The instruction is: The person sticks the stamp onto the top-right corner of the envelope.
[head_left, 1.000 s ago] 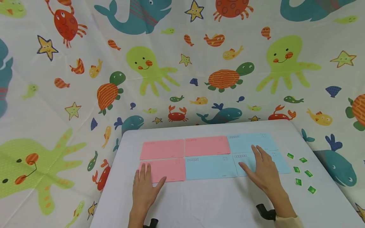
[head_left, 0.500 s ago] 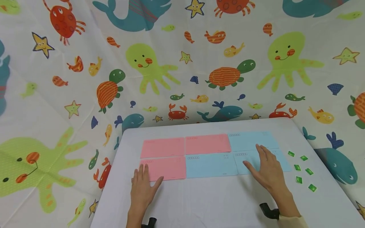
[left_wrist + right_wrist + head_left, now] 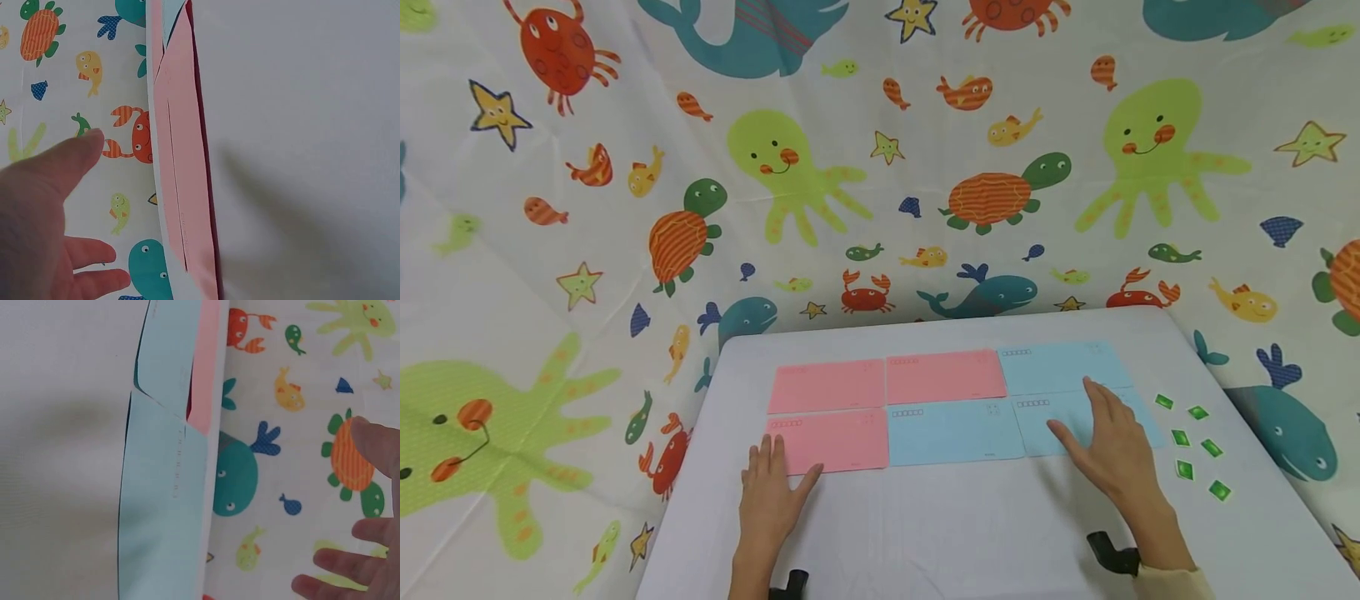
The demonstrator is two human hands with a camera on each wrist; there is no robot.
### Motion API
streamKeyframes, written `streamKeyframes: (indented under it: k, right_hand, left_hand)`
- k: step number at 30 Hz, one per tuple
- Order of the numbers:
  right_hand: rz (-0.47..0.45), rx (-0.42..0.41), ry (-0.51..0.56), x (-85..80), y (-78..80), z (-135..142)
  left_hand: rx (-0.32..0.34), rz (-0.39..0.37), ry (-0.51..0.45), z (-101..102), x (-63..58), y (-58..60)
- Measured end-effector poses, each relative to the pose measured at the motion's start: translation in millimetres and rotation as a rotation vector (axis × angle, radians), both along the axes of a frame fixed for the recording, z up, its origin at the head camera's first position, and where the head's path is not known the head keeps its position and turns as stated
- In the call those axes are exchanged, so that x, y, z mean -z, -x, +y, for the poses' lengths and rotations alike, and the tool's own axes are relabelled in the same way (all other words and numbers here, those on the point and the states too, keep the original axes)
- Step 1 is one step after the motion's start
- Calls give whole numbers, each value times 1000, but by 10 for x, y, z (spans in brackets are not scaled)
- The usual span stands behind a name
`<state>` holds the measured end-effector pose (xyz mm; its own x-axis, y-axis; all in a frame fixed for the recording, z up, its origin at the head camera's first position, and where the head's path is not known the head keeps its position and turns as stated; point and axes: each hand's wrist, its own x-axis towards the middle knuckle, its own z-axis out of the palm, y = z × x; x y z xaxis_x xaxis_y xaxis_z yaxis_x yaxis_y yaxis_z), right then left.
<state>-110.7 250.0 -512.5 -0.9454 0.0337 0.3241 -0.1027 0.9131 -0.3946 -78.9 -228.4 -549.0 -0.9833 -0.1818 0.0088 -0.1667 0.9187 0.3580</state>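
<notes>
Three pink envelopes and three light blue ones lie flat in two rows on the table. My left hand [image 3: 767, 496], fingers spread and holding nothing, is at the left edge of the front pink envelope [image 3: 842, 442]. Over the front right blue envelope [image 3: 1037, 427] my right hand [image 3: 1116, 450] is also spread and empty, covering part of it. Behind are a blue envelope [image 3: 1052, 367] and two pink envelopes [image 3: 827, 386]; a third blue envelope [image 3: 955, 435] lies front middle. Both wrist views show loose fingers, with the left thumb [image 3: 78, 153] and right thumb [image 3: 372, 440] extended.
Several small green pieces [image 3: 1183, 470] lie scattered right of the blue envelopes. The white table [image 3: 925, 533] ends against a cloth [image 3: 865, 200] printed with sea animals. A black fitting [image 3: 1111, 554] sits at the right wrist.
My right hand has drifted a little to the right, and my left hand slightly left and toward me. Fingers stay spread; the envelopes and green pieces keep their arrangement.
</notes>
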Motion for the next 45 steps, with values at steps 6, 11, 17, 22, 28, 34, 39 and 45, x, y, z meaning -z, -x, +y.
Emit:
streamKeyframes:
  k: [6, 11, 17, 22, 28, 34, 39, 45]
  right_hand:
    - [-28, 11, 10, -4, -25, 26]
    - [-32, 24, 17, -7, -37, 52]
    - [-18, 31, 15, 8, -29, 92]
    - [-18, 42, 14, 16, -27, 118]
    - [-26, 51, 22, 22, -46, 141]
    - [-20, 60, 24, 34, -56, 170]
    - [-45, 75, 38, 35, -52, 196]
    - [-68, 85, 35, 57, -56, 224]
  left_hand:
    - [-5, -25, -15, -57, 37, 4]
    - [-15, -51, -28, -104, 57, 14]
    - [-27, -73, -40, -145, 75, 20]
    - [-40, -72, -50, -181, 121, 42]
    - [-56, -103, -66, -229, 175, 54]
    - [-69, -107, -79, -262, 215, 55]
    - [-79, -108, -101, -267, 232, 53]
    - [-86, -117, -94, -262, 243, 35]
